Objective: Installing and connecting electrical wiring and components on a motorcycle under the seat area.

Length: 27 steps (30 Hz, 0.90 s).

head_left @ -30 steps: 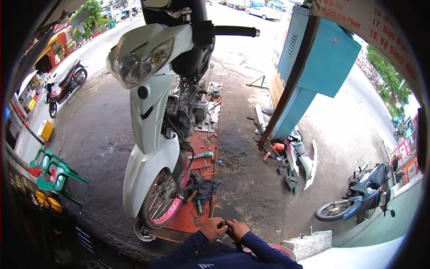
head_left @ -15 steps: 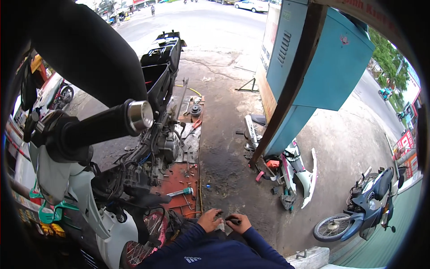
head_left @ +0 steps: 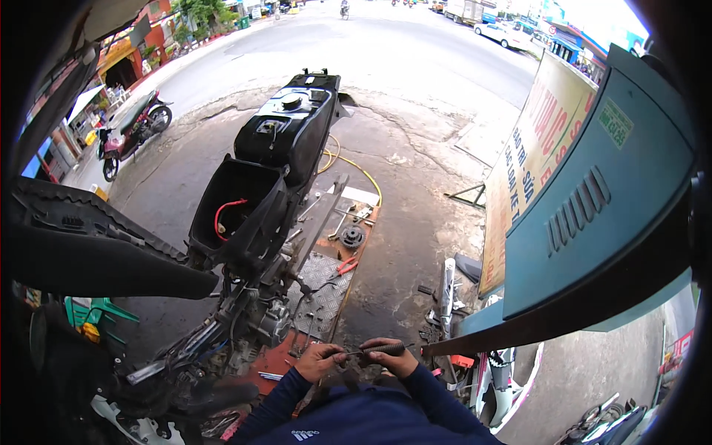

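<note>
My left hand (head_left: 317, 362) is closed on a thin metal piece at the lower middle. My right hand (head_left: 394, 360) is closed round a dark, coiled, spring-like part (head_left: 382, 348) lying nearly horizontal, its thin end toward my left fingers. Just beyond my hands is the stripped motorbike's engine (head_left: 268, 319), with exposed frame and cables. Above it are an open black underseat box (head_left: 237, 200) holding a red cable and a black fuel tank (head_left: 284, 126). Red-handled pliers (head_left: 345, 267) and a round dark part (head_left: 351, 236) lie on the work platform (head_left: 319, 256).
A black seat-like piece (head_left: 111, 274) crowds the left. A blue metal cabinet (head_left: 593, 208), signboard (head_left: 519, 163) and dark post (head_left: 519, 326) stand close right, loose white panels (head_left: 500, 386) below. A yellow hose (head_left: 363, 174) curves beyond the platform; a parked scooter (head_left: 130, 133) stands by the street.
My view has moved forward past the handlebar, bringing the underseat box, tank and cabinet closer. My hands are slightly higher, and the coiled part shows clearly in my right hand.
</note>
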Motion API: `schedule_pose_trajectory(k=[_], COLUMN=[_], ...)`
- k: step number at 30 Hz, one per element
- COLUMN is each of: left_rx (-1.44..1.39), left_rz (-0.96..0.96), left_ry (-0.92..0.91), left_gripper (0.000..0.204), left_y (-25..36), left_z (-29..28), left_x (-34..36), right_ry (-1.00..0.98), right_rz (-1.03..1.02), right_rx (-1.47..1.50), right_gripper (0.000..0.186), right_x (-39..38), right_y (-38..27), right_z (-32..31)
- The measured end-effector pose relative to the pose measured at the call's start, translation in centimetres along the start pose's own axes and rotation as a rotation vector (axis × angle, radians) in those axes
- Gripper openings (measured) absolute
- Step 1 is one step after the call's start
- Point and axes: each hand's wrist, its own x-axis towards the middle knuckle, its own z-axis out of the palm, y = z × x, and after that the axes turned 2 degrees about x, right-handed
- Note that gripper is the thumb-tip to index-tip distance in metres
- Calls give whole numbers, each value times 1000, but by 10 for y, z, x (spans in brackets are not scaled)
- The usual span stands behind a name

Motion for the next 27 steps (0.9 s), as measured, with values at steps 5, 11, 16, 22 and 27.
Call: schedule_pose_trajectory(k=[5,11,16,22,27], left_rx=[-143,-143,130,332,826], left_rz=[176,279,466,453,159], left_ry=[308,446,609,1175,1238], left_gripper=[25,23,14,8,22], left_y=[62,125,168,227,254], left_z=[-19,-65,-110,-167,-200], left_x=[45,94,105,79,107], right_ry=[-290,-355,-465,-549,-981], right_rz=[87,106,-13,-89,-498], right_rx=[-181,-268,-502,-342,-693], right_gripper=[44,48,48,51,36], right_x=[111,213,288,382,477], right_y=[-103,-180,-220,-294,-369], right_z=[-30,-35,-52,-34,30])
